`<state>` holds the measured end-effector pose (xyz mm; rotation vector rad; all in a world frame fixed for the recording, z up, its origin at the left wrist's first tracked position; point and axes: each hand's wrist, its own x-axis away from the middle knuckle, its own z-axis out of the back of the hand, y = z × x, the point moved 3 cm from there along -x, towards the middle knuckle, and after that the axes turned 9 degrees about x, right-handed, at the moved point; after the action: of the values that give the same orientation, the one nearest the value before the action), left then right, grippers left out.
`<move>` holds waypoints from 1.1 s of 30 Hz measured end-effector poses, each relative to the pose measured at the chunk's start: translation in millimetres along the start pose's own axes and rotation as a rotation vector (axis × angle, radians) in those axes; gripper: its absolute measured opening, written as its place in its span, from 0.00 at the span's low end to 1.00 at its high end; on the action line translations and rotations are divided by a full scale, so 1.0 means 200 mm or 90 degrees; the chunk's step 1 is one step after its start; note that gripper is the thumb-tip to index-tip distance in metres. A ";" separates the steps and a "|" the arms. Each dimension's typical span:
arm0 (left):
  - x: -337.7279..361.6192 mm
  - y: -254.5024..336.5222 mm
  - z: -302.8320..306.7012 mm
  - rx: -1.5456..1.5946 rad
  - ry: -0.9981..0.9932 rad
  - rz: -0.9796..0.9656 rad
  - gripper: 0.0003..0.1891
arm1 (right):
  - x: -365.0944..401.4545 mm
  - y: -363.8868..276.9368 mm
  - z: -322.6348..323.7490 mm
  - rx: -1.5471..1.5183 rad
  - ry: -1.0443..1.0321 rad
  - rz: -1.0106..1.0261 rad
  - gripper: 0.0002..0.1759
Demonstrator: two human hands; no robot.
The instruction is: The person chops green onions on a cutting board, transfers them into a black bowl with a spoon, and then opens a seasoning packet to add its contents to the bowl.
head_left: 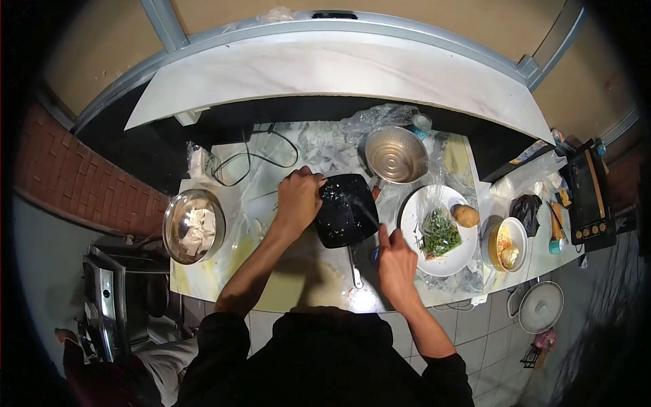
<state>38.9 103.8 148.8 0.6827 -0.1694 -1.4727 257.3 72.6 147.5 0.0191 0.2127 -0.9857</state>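
Observation:
My left hand point(299, 198) grips the left rim of a black square dish point(342, 229), which has small pale bits scattered inside. Closed around the handle of a thin utensil, my right hand point(396, 266) is at the dish's lower right. The utensil point(366, 216) reaches up and left into the dish; its kind is too blurred to tell. From under the dish's near edge sticks a handle point(357, 277) with a hole at its end. Right of my right hand stands a white plate point(413, 256) with chopped greens point(441, 234) and a brown potato-like item point(466, 216).
A steel bowl point(169, 237) with white pieces stands at the left. Behind are a metal pot point(396, 154) and a black cable point(247, 159). A bowl point(521, 237) of food and a toaster oven point(591, 197) stand right. Another person point(163, 366) is at lower left.

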 end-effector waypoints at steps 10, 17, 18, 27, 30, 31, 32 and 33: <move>0.24 -0.16 0.10 0.083 0.037 -0.012 0.06 | 0.18 -0.27 0.02 -0.079 0.037 -0.005 0.21; 0.59 -0.36 0.12 0.220 0.016 0.024 0.05 | 0.40 -0.46 -0.12 -0.363 0.031 -0.281 0.06; 0.63 -0.35 0.12 0.244 -0.006 0.029 0.05 | 0.44 -0.49 -0.15 -0.363 0.032 -0.289 0.06; 0.77 -0.42 -0.15 0.359 -0.114 0.068 0.04 | 0.67 -0.49 -0.38 -0.599 0.138 -0.600 0.11; 0.74 -0.42 -0.21 0.399 -0.107 0.074 0.04 | 0.68 -0.43 -0.55 -0.616 0.224 -0.671 0.12; 0.72 -0.42 -0.23 0.410 -0.107 0.070 0.05 | 0.66 -0.40 -0.61 -0.551 0.265 -0.644 0.12; 0.72 -0.42 -0.25 0.419 -0.104 0.070 0.06 | 0.66 -0.38 -0.65 -0.489 0.302 -0.614 0.13; 0.71 -0.42 -0.25 0.444 -0.125 0.095 0.07 | 0.62 -0.39 -0.62 -0.599 0.271 -0.648 0.10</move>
<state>10.3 -10.0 23.0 1.0510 -0.8950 -1.3261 238.0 -59.4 9.5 -0.8158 1.1386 -1.7939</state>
